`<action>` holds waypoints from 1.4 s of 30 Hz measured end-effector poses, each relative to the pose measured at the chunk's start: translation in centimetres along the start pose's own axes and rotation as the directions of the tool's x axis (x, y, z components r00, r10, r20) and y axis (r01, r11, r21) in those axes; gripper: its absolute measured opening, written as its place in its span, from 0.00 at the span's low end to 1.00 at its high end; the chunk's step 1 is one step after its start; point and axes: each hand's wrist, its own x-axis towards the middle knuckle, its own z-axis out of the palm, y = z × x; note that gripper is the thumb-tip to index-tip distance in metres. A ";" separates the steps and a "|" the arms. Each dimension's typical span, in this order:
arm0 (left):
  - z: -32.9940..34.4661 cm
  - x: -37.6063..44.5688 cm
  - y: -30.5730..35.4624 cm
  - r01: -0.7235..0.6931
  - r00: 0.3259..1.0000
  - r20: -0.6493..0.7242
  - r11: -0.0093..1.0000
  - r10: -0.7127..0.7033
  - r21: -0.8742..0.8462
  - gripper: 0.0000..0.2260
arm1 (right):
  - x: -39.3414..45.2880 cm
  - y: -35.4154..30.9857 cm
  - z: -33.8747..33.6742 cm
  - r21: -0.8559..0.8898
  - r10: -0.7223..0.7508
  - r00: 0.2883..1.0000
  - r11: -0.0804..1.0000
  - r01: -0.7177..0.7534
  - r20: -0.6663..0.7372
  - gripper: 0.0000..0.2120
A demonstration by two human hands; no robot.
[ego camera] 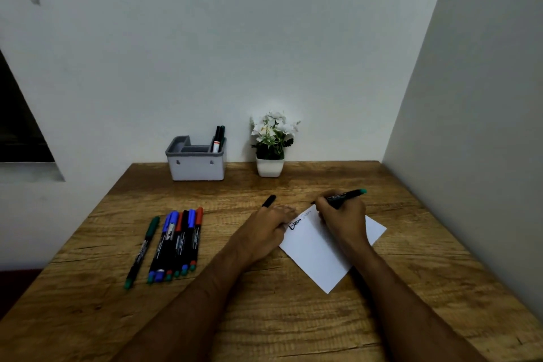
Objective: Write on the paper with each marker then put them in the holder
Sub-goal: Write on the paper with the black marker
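A white sheet of paper [320, 253] lies tilted on the wooden desk [264, 317], with black and faint writing at its upper left corner. My right hand [343, 217] grips a black marker with a green end [349, 194], its tip at the paper's top edge. My left hand [264, 232] rests on the paper's left edge and holds a black marker cap [269, 201] between its fingers. Several markers [176, 244] with blue, red and green caps lie in a row at the left, one green marker [143, 251] slightly apart. The grey-rimmed white holder [195, 166] at the back has two markers [218, 139] standing in it.
A small white pot of white flowers [271, 144] stands right of the holder against the back wall. A side wall [470, 126] borders the desk on the right. The desk's left edge drops off beside the marker row.
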 end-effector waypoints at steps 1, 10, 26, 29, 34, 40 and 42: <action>-0.1 0.0 0.2 -0.002 1.000 -0.008 1.000 0.002 -0.006 0.21 | 0.0 -0.2 -0.1 0.027 -0.009 1.000 1.000 0.009 0.000 0.07; -2.2 0.9 1.0 0.034 0.999 -0.041 0.999 -0.033 0.033 0.15 | 0.1 -2.2 -0.1 0.143 -0.117 0.992 0.984 0.110 0.047 0.04; -2.0 5.2 1.5 0.240 0.948 0.049 0.807 -0.315 0.539 0.09 | 0.7 -2.7 -0.6 0.419 -0.151 0.985 0.902 0.102 0.086 0.05; -1.8 5.2 2.1 0.228 0.948 0.042 0.768 -0.314 0.598 0.09 | 0.8 -2.6 -0.4 0.338 -0.227 0.973 0.920 0.200 0.042 0.05; -2.2 5.4 1.2 0.342 0.939 -0.169 0.862 -0.299 0.373 0.09 | 0.9 -2.6 -0.2 0.313 -0.294 0.955 0.912 0.265 0.047 0.07; -5.3 7.3 0.7 0.432 0.653 -0.336 0.698 -0.679 -0.571 0.06 | 0.6 -3.1 -0.2 0.397 -0.271 0.961 0.889 0.228 0.055 0.09; -6.1 7.8 0.4 0.363 0.569 -0.183 0.444 -0.802 -0.819 0.05 | 0.4 -3.4 -0.1 0.390 -0.297 0.953 0.885 0.255 0.052 0.09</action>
